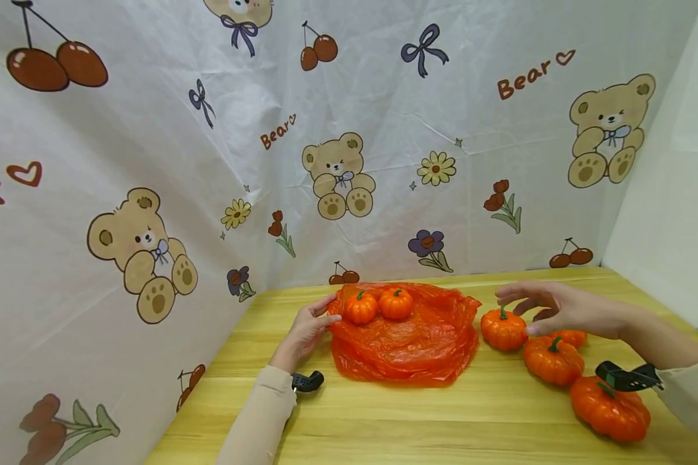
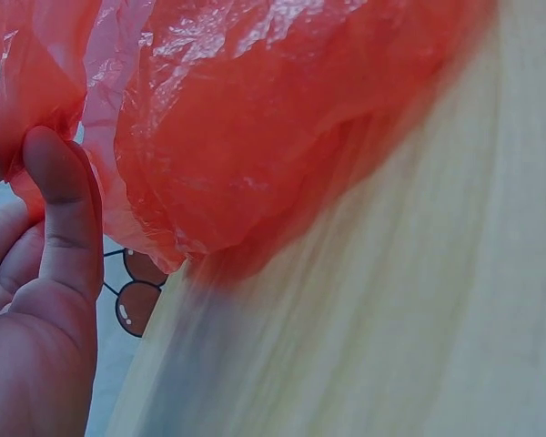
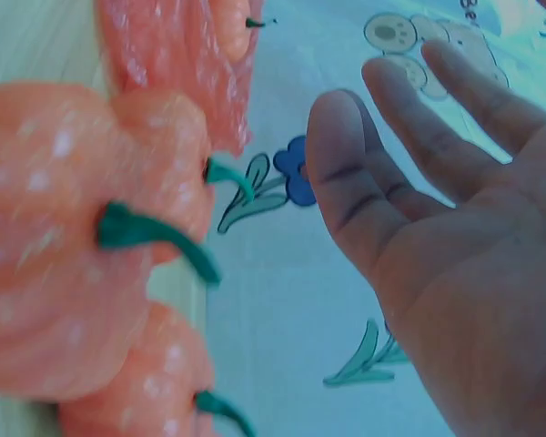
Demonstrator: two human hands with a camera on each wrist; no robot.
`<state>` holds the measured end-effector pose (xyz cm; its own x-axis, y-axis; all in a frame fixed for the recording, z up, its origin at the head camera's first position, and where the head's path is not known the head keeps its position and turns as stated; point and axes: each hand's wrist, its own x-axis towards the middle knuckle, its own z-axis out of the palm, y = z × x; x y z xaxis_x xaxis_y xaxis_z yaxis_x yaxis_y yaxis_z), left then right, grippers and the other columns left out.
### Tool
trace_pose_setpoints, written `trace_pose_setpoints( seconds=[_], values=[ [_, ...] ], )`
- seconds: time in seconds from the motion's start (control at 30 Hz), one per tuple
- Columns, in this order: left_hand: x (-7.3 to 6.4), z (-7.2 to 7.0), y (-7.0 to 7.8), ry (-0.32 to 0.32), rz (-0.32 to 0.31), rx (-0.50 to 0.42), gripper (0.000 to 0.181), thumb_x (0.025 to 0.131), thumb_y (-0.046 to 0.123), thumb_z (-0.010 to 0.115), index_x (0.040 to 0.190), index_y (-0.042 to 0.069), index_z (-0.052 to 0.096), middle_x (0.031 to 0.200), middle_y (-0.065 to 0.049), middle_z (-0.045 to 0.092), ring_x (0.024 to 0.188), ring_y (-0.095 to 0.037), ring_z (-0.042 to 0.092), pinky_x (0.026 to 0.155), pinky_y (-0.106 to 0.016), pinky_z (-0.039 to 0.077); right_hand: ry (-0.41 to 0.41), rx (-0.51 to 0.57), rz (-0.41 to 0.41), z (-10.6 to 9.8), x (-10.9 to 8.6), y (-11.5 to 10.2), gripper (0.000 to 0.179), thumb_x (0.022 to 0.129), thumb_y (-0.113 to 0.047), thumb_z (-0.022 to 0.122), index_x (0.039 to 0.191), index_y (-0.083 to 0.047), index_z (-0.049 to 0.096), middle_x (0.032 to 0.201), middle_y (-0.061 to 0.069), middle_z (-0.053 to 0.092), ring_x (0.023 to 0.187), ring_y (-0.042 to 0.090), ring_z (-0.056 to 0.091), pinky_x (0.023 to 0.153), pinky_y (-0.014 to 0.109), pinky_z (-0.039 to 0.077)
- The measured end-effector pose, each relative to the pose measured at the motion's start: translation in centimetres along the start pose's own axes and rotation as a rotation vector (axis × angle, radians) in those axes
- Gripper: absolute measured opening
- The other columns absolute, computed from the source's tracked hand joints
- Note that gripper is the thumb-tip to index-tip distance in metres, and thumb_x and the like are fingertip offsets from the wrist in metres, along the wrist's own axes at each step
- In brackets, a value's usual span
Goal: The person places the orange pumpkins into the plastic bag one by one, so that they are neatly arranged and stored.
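Observation:
A crumpled red plastic bag [image 1: 407,352] lies spread on the wooden table, two small orange pumpkins [image 1: 361,308] resting at its back left part. My left hand [image 1: 309,329] pinches the bag's left edge between thumb and fingers; the left wrist view shows the thumb [image 2: 59,191] pressed on the thin plastic. To the right of the bag, my right hand [image 1: 564,309] hovers over a pumpkin [image 1: 503,330] with a green stem. Its fingers are spread and loosely bent, holding nothing; in the right wrist view they stand apart from the pumpkins [image 3: 45,300].
Right of the bag, more pumpkins sit close together: one in the middle [image 1: 552,363], one partly hidden behind it [image 1: 571,338], and one nearest the front [image 1: 609,409]. A white cloth [image 1: 384,245] printed with bears hangs behind the table [image 1: 384,426].

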<state>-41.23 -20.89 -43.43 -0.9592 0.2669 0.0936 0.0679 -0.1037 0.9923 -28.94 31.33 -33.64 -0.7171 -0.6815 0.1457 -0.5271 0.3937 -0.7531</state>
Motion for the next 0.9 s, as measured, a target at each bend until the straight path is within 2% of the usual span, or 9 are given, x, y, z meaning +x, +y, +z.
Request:
trace_pose_setpoints(
  seconds=[0.2,0.27,0.43,0.57,0.7,0.9],
  values=[
    [0.0,0.1,0.3,-0.002,0.005,0.003,0.068,0.093,-0.008,0.067,0.156,0.005,0.044,0.161,-0.019,0.043,0.129,-0.026,0.060,0.090,-0.023,0.060,-0.033,0.053,-0.029,-0.5,-2.2,1.2,0.061,0.097,0.003,0.060,0.155,-0.004,0.040,0.150,-0.009,0.054,0.125,0.010,0.058,0.096,0.025,0.055],
    [0.0,0.1,0.2,0.001,0.002,0.003,0.068,0.093,-0.008,0.067,0.155,0.006,0.045,0.161,-0.018,0.043,0.126,-0.023,0.061,0.089,-0.023,0.061,-0.051,0.084,-0.042,-0.6,-2.8,1.8,0.063,0.096,0.007,0.060,0.155,-0.002,0.038,0.150,-0.014,0.054,0.125,0.010,0.058,0.096,0.026,0.055],
    [0.0,0.1,0.0,0.010,-0.002,-0.006,0.067,0.093,-0.009,0.067,0.155,0.005,0.046,0.160,-0.019,0.044,0.125,-0.023,0.062,0.088,-0.023,0.061,-0.081,0.143,-0.070,-1.0,-4.4,3.2,0.068,0.094,0.011,0.059,0.156,0.000,0.034,0.153,-0.013,0.051,0.129,0.011,0.058,0.095,0.029,0.057],
    [0.0,0.2,-0.1,0.009,-0.002,0.001,0.067,0.093,-0.008,0.068,0.155,0.004,0.046,0.160,-0.019,0.044,0.128,-0.025,0.060,0.089,-0.024,0.061,-0.093,0.162,-0.040,-1.2,-5.8,4.0,0.067,0.095,0.010,0.058,0.156,0.001,0.033,0.153,-0.008,0.053,0.130,0.013,0.057,0.094,0.030,0.057],
    [0.0,0.2,-0.1,0.009,-0.005,-0.005,0.067,0.093,-0.008,0.068,0.154,0.006,0.047,0.161,-0.018,0.044,0.127,-0.024,0.061,0.090,-0.024,0.061,-0.067,0.181,0.041,-1.2,-7.2,4.4,0.064,0.096,0.008,0.058,0.156,0.002,0.033,0.154,-0.001,0.053,0.131,0.014,0.057,0.097,0.029,0.054],
    [0.0,0.1,0.0,0.005,-0.005,-0.005,0.067,0.093,-0.008,0.067,0.155,0.007,0.046,0.161,-0.017,0.043,0.125,-0.024,0.061,0.089,-0.023,0.061,0.008,0.127,0.016,-1.1,-8.5,5.7,0.059,0.097,0.008,0.056,0.153,0.004,0.036,0.149,-0.011,0.056,0.128,0.006,0.058,0.092,0.026,0.055]
  ],
)
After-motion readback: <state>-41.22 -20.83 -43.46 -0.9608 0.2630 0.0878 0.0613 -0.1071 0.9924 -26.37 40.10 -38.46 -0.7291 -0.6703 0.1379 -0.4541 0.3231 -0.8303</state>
